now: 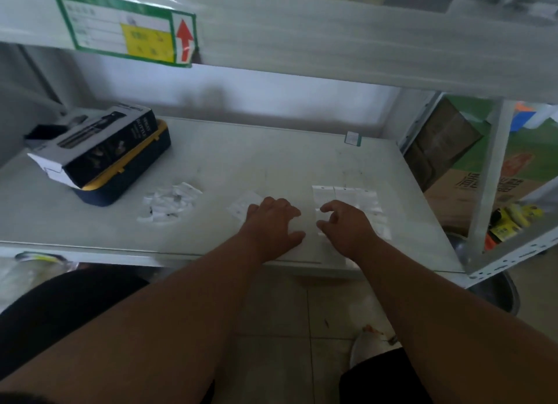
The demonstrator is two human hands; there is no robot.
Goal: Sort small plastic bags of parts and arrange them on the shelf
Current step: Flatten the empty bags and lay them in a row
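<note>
A loose heap of small clear plastic bags (169, 204) lies on the white shelf (271, 162), left of centre. One single bag (243, 203) lies flat just beyond my left hand (273, 225), which rests palm down with fingers spread near the shelf's front edge. To the right, several bags laid side by side form neat rows (347, 197). My right hand (347, 227) hovers over the near part of those rows, thumb and fingers curled around a bag's edge; whether it pinches the bag is unclear. Both forearms reach in from below.
A dark box with a yellow-rimmed case under it (105, 156) sits at the shelf's left. A small green-edged tag (353, 138) lies at the back right. The upper shelf beam carries a green label (126, 29). A shelf post (489, 186) stands right; cartons (471, 192) behind it.
</note>
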